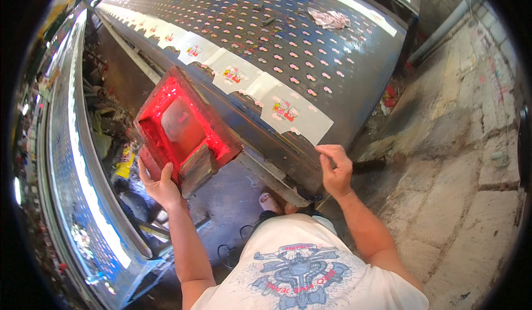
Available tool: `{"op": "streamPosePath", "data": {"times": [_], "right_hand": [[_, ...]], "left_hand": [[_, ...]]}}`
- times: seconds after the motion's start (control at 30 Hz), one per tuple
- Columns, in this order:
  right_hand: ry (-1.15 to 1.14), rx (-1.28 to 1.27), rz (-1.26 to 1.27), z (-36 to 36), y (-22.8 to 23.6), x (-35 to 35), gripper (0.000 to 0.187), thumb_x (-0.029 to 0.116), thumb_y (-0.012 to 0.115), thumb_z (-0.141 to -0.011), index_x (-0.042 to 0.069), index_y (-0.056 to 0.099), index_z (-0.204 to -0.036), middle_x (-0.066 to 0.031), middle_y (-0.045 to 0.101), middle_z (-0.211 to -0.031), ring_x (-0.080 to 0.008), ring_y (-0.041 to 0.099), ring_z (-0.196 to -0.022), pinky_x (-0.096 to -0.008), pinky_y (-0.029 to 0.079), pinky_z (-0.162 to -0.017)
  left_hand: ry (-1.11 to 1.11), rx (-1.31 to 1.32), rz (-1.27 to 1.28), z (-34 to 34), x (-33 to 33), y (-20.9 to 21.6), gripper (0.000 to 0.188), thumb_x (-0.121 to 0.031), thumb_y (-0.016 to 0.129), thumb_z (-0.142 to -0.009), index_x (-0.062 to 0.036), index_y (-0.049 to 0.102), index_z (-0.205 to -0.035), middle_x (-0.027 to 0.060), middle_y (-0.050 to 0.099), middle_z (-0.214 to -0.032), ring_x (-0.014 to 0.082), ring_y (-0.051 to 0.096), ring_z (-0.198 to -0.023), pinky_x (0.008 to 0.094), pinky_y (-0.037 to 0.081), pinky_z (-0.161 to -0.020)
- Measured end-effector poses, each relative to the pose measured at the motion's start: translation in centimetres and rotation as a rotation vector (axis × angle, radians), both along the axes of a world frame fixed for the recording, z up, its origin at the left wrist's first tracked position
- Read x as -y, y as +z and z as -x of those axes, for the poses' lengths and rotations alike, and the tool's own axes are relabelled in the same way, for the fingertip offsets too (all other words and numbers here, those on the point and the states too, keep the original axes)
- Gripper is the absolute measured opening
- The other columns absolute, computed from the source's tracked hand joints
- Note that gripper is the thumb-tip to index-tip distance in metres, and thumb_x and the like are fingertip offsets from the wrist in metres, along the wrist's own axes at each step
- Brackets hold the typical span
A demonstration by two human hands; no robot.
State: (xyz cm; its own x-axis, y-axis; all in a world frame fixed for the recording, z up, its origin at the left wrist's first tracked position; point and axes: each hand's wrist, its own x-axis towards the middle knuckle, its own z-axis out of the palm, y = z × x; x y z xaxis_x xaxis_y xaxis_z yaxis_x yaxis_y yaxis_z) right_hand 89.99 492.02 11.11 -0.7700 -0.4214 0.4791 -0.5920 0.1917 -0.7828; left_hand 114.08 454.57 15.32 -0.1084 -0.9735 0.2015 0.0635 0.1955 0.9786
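Observation:
My left hand (160,187) grips the lower edge of a screen printing frame (224,126), thumb up on its near side. Wet red ink coats the inside of the frame around a paler mesh window, and the frame is tilted beside the long table. A worn wooden squeegee (199,168) rests in its near end. My right hand (336,170) is by the near corner of a white fabric piece (310,118) printed with pink and red cartoon figures. Its fingers are loosely curled, thumb apart from the forefinger, with nothing visible between them.
More printed white pieces (235,71) line the edge of the dark table (360,82), which carries rows of small pink prints. A crumpled pinkish rag (330,19) lies farther back. Another long table (91,199) runs along the left. A rough block wall (443,188) stands at right.

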Motion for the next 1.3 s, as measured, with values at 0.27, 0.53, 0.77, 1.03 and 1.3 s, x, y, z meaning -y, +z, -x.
{"op": "streamPosePath", "data": {"times": [0.27, 0.53, 0.77, 1.03, 1.3], "right_hand": [[0.189, -0.150, -0.070, 0.9, 1.2, 2.8, 0.023, -0.001, 0.075, -0.100, 0.003, 0.081, -0.121, -0.0137, 0.081, -0.127, -0.0362, 0.074, -0.125, -0.0464, 0.057, -0.110], [0.428, -0.419, -0.199, 7.1, -3.3, 3.3, 0.050, 0.023, 0.070, -0.107, 0.004, 0.067, -0.154, -0.0217, 0.060, -0.164, -0.0493, 0.051, -0.155, -0.0591, 0.036, -0.129], [0.712, -0.385, -0.189, 7.6, -6.0, 2.0, 0.056, 0.044, 0.069, -0.111, 0.009, 0.069, -0.154, -0.0183, 0.058, -0.168, -0.0447, 0.044, -0.161, -0.0576, 0.033, -0.131], [0.814, -0.424, -0.231, 7.9, -5.9, 2.4, 0.057, 0.044, 0.075, -0.105, 0.012, 0.072, -0.153, -0.0155, 0.058, -0.168, -0.0418, 0.044, -0.162, -0.0580, 0.032, -0.132], [0.873, -0.474, -0.333, 8.7, -5.6, 2.4, 0.060, 0.040, 0.078, -0.101, 0.012, 0.070, -0.153, -0.0164, 0.056, -0.169, -0.0435, 0.043, -0.162, -0.0594, 0.032, -0.132]], "left_hand": [[0.164, -0.047, -0.125, -3.3, -2.9, -0.8, 0.096, 0.021, 0.073, -0.088, 0.0018, 0.042, -0.176, 0.0162, 0.054, -0.175, 0.0284, 0.058, -0.156, 0.0422, 0.045, -0.131], [0.286, -0.130, -0.039, -4.7, -6.9, -1.5, 0.099, 0.021, 0.072, -0.085, 0.0027, 0.039, -0.177, 0.0165, 0.052, -0.175, 0.0275, 0.056, -0.158, 0.0415, 0.043, -0.132], [0.421, -0.071, -0.037, -2.9, -12.8, 0.7, 0.099, 0.021, 0.074, -0.083, 0.0032, 0.042, -0.174, 0.0166, 0.056, -0.168, 0.0276, 0.061, -0.151, 0.0424, 0.050, -0.127], [0.453, -0.067, 0.067, -2.2, -14.4, 0.3, 0.098, 0.018, 0.076, -0.082, 0.0036, 0.044, -0.173, 0.0168, 0.057, -0.166, 0.0278, 0.061, -0.150, 0.0418, 0.050, -0.127], [0.471, -0.220, 0.018, -0.4, -15.2, 0.5, 0.098, 0.019, 0.077, -0.081, 0.0042, 0.044, -0.173, 0.0161, 0.056, -0.166, 0.0267, 0.059, -0.150, 0.0412, 0.050, -0.126]]}}
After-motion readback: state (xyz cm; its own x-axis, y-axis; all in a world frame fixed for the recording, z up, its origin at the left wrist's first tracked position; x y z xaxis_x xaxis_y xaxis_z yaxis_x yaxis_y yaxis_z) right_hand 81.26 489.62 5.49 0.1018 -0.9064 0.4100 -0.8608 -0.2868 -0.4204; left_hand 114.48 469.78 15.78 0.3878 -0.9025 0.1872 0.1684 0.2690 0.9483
